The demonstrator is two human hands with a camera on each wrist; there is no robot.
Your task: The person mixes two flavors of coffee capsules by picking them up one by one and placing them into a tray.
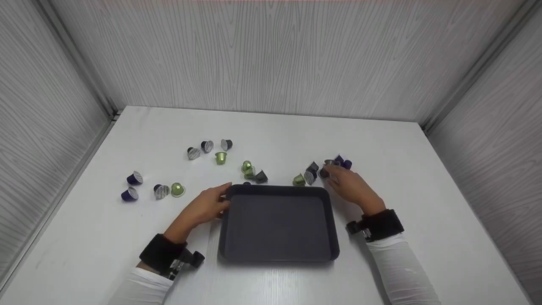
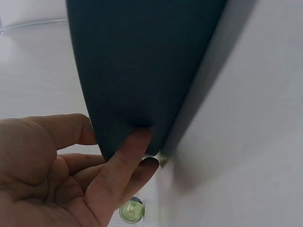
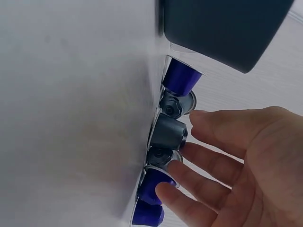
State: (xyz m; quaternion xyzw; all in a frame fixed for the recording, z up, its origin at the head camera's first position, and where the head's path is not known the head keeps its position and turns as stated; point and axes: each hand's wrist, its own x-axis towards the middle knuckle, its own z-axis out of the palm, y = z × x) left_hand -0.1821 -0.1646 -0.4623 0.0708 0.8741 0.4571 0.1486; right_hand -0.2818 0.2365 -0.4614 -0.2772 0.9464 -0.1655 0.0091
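Observation:
The dark grey tray lies in front of me on the white table. My left hand grips its far left corner; in the left wrist view, fingers press the tray's outer wall. Beyond the far right corner, my right hand reaches over a cluster of coffee capsules. The right wrist view has its loosely bent fingers beside a grey capsule, with no clear grip on it. Purple capsules and other grey ones line up around it.
Left of the tray lie purple capsules, a silver-lidded capsule and a green capsule. Farther back are several dark capsules and another green capsule. A black capsule sits behind the tray. Grey panels enclose the table.

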